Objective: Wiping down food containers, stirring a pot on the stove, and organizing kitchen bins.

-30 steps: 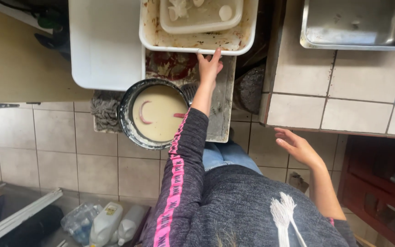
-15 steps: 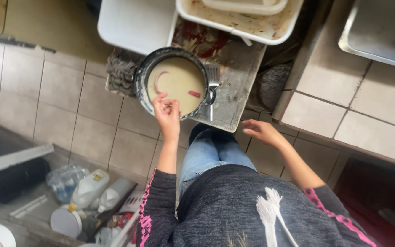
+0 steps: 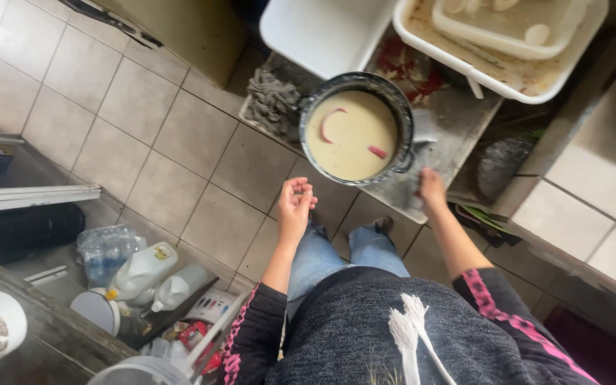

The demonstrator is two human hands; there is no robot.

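Pot (image 3: 356, 130) of creamy liquid is set on a low board (image 3: 422, 182), flanked by the open, empty left hand (image 3: 295, 207) and right hand (image 3: 430, 190) touching the board.

Pot (image 3: 354, 132) sits on board (image 3: 458, 128), tray (image 3: 507, 64) behind, both hands before it

Working kitchen, pale tiled floor (image 3: 165, 142) and tiled counter (image 3: 579, 214), dark pot (image 3: 356, 128) of creamy liquid on a stained low board (image 3: 450, 128), white tubs (image 3: 507, 43) with food residue, plastic jugs (image 3: 144, 271) and bottles on a lower shelf
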